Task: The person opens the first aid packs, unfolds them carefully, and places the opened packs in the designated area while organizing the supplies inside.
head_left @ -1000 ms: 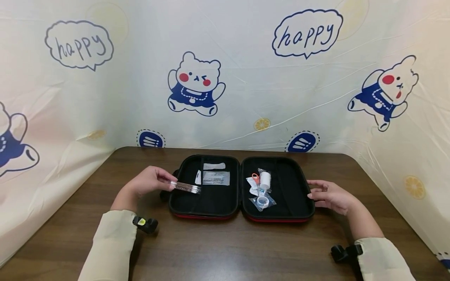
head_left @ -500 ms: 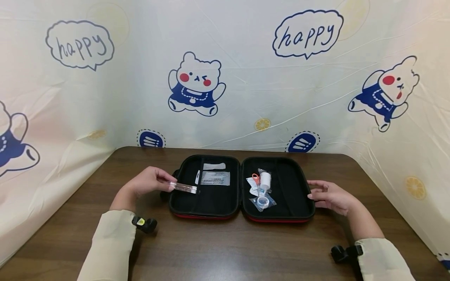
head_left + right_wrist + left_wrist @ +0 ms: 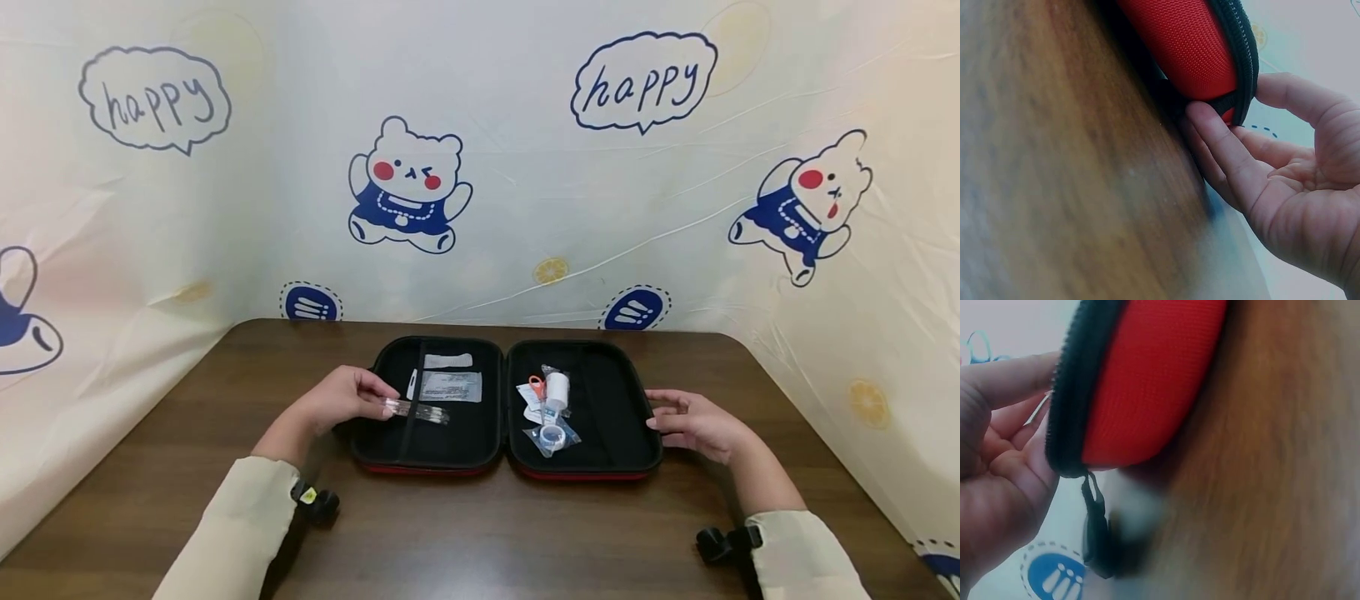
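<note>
Left grip (image 3: 341, 397) pinches the clear packet (image 3: 433, 413); the step seems to be tucking it beneath the strap (image 3: 417, 388) just ahead, next calling for release while right grip (image 3: 693, 427) pinches the case (image 3: 611, 408).

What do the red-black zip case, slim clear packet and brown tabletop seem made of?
Red-black zip case: probably matte fabric; its shell looks woven. Slim clear packet: likely glossy plastic film; bright glints show. Brown tabletop: wood or wood-look laminate, satin; visible grain, soft reflection.
</note>
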